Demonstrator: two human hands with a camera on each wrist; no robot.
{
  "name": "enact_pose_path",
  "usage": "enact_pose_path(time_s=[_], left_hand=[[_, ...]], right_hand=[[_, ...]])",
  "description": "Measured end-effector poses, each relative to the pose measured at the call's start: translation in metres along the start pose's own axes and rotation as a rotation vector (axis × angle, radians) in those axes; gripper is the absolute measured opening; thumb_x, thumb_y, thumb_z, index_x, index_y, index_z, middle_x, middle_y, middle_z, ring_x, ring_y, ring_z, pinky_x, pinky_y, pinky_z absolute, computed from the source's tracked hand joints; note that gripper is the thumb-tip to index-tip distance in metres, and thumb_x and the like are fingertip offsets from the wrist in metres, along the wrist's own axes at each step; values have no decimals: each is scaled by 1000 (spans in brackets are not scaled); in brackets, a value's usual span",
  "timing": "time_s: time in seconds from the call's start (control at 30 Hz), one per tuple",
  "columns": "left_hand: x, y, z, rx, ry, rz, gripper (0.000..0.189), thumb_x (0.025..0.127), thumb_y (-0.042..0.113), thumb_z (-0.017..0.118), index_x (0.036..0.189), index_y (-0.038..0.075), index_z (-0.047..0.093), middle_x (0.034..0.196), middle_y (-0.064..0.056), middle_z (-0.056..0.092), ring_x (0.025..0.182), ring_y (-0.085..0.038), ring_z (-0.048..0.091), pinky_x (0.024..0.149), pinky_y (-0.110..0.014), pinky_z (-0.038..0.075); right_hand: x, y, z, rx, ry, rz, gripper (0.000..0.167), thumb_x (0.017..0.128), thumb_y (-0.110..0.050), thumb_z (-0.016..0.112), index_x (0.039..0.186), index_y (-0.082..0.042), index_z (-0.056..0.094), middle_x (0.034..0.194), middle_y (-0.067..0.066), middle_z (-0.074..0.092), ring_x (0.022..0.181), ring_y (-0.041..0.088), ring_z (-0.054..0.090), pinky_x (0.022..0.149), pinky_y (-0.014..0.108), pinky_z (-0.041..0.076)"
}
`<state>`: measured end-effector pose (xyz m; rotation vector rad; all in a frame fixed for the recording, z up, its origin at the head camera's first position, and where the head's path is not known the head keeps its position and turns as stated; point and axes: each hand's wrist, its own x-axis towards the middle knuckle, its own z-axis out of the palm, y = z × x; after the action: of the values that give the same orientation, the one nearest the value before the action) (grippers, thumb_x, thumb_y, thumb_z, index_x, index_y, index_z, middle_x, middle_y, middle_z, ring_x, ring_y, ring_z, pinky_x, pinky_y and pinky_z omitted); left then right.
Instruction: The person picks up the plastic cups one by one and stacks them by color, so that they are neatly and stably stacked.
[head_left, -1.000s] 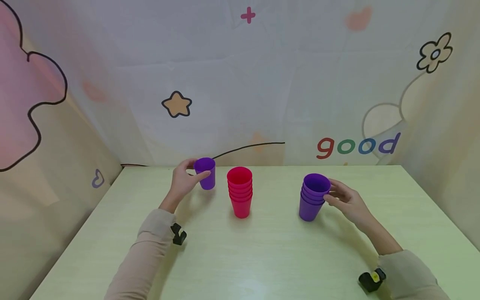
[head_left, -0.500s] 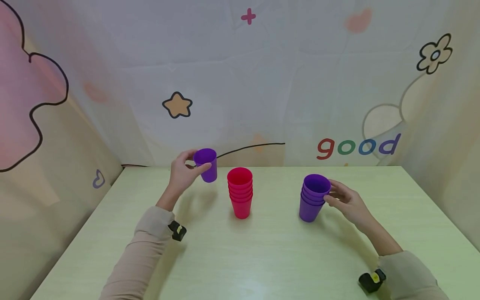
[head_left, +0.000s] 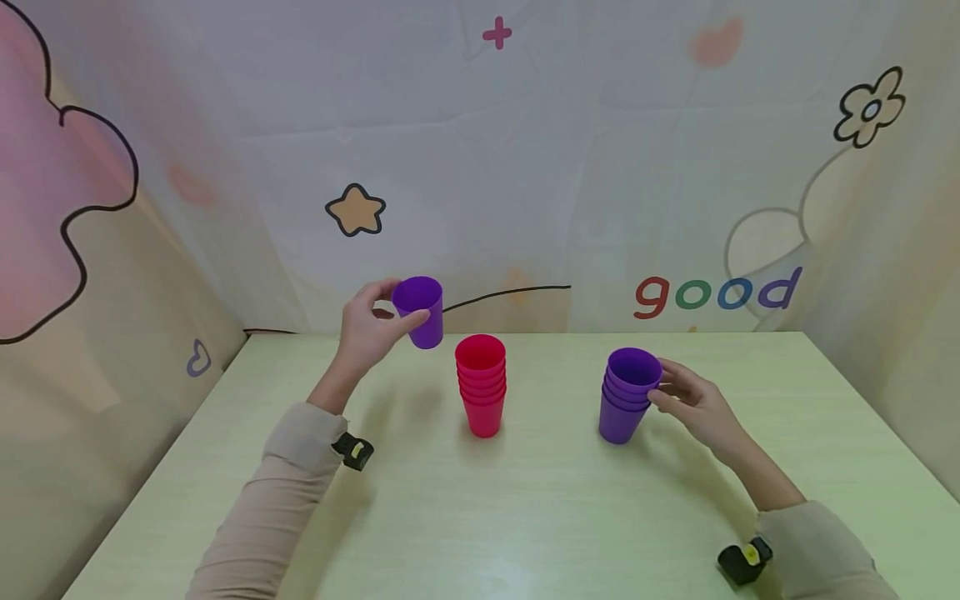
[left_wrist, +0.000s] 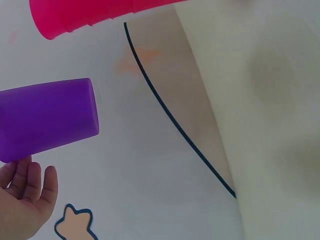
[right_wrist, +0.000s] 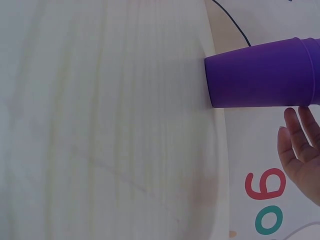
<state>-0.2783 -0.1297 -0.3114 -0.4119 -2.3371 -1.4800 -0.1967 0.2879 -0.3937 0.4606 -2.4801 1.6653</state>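
Observation:
My left hand (head_left: 369, 327) holds a single purple cup (head_left: 427, 327) in the air, thumb on its near side and fingers behind. The cup is upright with its mouth up. In the left wrist view the same purple cup (left_wrist: 50, 120) appears sideways, above the fingers (left_wrist: 34, 182). To its right, a stack of red cups (head_left: 483, 417) stands on the table. Farther right is a stack of purple cups (head_left: 619, 423), its base on the tabletop. My right hand (head_left: 701, 410) grips this stack lightly near the rims, thumb in front; the right wrist view shows fingertips against the purple stack (right_wrist: 257, 77).
The pale table (head_left: 525, 517) meets a printed cloth backdrop (head_left: 480, 192) at its far edge. Cloth also hangs along the left and right sides. A small black device sits at each wrist cuff.
My left hand has raised the purple cup off the table and shifted it slightly right, towards the red stack. My right hand and both stacks stay where they were.

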Motion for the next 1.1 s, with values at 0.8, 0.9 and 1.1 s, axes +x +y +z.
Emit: enact_pose_path(time_s=[0.8, 0.9, 1.1], left_hand=[[-4, 64, 35, -151, -105, 219, 52, 74, 15, 75, 119, 1, 54, 108, -10, 55, 99, -19, 49, 78, -39, 46], [-4, 67, 40, -159, -119, 240, 51, 74, 14, 74, 119, 1, 54, 108, -10, 55, 98, -19, 49, 77, -40, 47], [-3, 75, 50, -161, -145, 247, 51, 73, 15, 74, 118, 1, 54, 108, -9, 55, 98, -18, 49, 76, -35, 48]], right_hand=[[1, 1, 1, 4, 1, 3, 49, 93, -15, 53, 134, 4, 35, 105, -17, 54, 92, -2, 55, 74, 19, 49], [1, 2, 2, 1, 5, -6, 49, 92, -15, 54, 133, 5, 36, 104, -16, 54, 92, -2, 55, 74, 19, 49], [2, 0, 3, 3, 9, -20, 48, 92, -13, 53, 132, 7, 36, 103, -16, 54, 92, 1, 56, 73, 19, 49]])
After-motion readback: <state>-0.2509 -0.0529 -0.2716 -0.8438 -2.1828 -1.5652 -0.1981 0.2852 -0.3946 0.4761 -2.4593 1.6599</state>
